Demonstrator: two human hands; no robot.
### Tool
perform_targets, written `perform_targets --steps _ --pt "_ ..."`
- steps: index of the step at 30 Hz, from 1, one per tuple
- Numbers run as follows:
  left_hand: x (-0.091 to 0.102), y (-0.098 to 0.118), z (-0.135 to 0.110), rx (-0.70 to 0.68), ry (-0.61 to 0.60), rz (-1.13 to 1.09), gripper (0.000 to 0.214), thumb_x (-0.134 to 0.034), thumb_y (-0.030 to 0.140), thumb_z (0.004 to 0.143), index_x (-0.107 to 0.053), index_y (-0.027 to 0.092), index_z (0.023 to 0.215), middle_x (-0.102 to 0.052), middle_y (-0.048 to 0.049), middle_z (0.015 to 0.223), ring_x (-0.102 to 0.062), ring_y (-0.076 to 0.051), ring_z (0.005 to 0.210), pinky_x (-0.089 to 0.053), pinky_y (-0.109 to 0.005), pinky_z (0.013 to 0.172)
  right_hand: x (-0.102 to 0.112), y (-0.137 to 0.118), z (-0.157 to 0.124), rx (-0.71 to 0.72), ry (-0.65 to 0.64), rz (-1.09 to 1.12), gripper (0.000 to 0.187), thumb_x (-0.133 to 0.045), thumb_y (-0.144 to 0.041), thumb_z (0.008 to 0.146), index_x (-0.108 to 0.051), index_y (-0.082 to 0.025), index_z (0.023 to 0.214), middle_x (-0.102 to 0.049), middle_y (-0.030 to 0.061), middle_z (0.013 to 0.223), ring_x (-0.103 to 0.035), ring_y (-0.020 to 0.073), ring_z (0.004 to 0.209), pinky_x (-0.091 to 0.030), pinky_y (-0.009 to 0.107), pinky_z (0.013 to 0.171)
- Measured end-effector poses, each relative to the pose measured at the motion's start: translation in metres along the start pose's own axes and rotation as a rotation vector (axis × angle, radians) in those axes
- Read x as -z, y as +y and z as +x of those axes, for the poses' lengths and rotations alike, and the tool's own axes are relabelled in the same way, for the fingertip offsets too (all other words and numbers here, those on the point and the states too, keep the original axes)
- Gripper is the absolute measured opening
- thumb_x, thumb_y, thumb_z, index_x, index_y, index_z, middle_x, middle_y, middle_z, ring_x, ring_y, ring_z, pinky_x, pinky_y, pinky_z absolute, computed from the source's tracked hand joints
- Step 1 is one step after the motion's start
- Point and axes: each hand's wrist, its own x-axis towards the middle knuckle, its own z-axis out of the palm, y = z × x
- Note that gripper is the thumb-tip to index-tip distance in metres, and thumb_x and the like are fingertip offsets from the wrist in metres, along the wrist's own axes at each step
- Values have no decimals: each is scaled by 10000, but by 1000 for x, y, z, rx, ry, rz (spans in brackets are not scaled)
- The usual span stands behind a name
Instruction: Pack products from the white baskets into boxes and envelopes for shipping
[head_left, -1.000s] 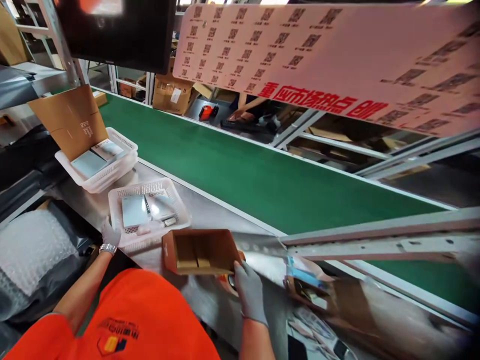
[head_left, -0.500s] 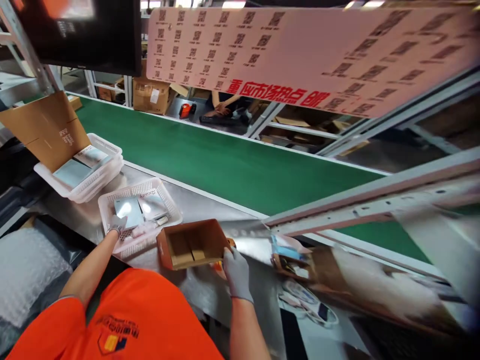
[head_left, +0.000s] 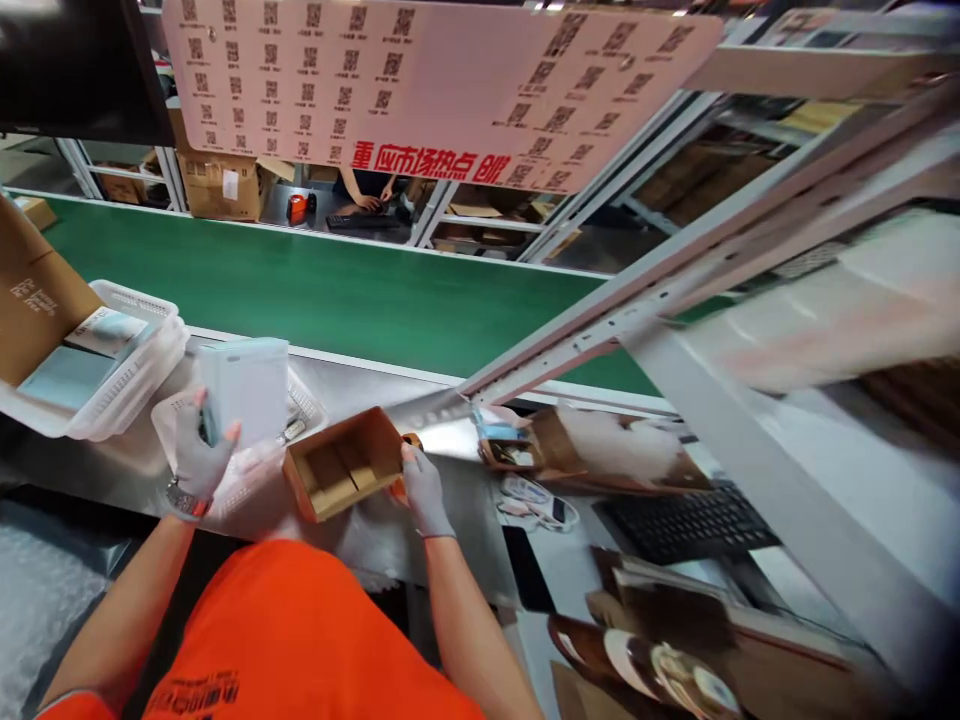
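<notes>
My left hand (head_left: 196, 452), in a grey glove, grips a flat white box (head_left: 241, 388) and holds it upright above the near white basket (head_left: 306, 407). My right hand (head_left: 424, 488), also gloved, holds the right end of an open brown cardboard box (head_left: 341, 474) that lies on the metal bench. The cardboard box is empty, with its inner flaps showing. A watch sits on my left wrist.
A second white basket (head_left: 142, 340) with flat packs and a folded carton (head_left: 34, 295) stands at the left. The green conveyor belt (head_left: 337, 295) runs behind. A keyboard (head_left: 686, 522), a metal rack post (head_left: 757, 480) and loose cartons lie to the right. Another person's hands work across the belt.
My left hand has lifted the white box out of the near basket. My right hand has stayed on the cardboard box. My view has swung to the right.
</notes>
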Motion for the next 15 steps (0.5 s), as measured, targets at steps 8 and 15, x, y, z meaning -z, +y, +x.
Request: perform_targets --steps 8,15 --pt "-101 95 -81 -401 -991 326 650 -790 436 945 -750 187 1543 -699 -277 1394 -753 -465 1194 -641 -591 996 3 -7 -5 -85 49 29 518 -437 -509 1097 -733 -151 866 -655 70 722 -574 225 760 -446 346 738" --pt "-132 81 -83 -337 -1270 214 512 -749 687 967 -859 221 786 -811 -218 857 -831 -436 936 -627 -564 890 -3 5 -1 -53 62 53 553 -426 -583 1077 -736 -174 871 -701 89 749 -616 248 798 -482 356 754"
